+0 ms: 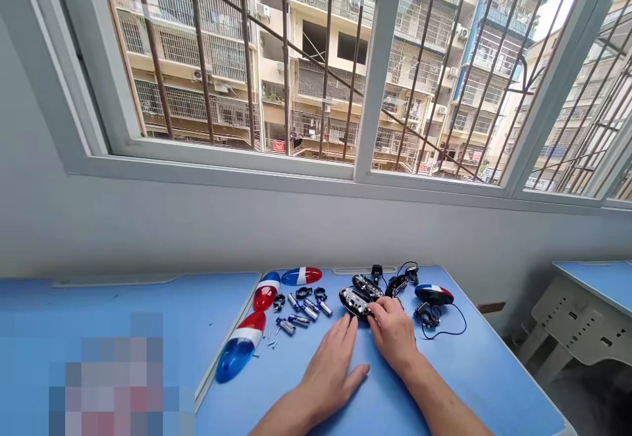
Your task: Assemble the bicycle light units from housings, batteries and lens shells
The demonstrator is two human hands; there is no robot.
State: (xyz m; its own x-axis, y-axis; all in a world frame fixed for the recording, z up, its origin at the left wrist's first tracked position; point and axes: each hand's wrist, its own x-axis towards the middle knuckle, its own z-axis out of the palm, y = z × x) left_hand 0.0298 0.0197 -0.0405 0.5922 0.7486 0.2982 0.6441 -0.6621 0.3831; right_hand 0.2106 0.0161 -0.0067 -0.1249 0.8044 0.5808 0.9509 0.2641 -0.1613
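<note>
My left hand (333,360) lies with its fingers stretched out and its thumb apart. Its fingertips reach the near edge of an open black oval light base (354,300) with silvery parts inside. The fingers of my right hand (395,334) are bent and closed at the right end of that base, and the exact grip is hidden. Just behind it sits a second open light base (366,284). Another black housing with a cable (396,285) lies to the right of these. Left of my hands are several blue-and-silver batteries (299,319).
Red, white and blue covers (240,347) lie along the left side, near small screws (270,340). Black ring clamps (303,294) stand behind the batteries. On the right is a closed light (434,294) with a looped cable. The blue table (474,370) meets the wall below barred windows.
</note>
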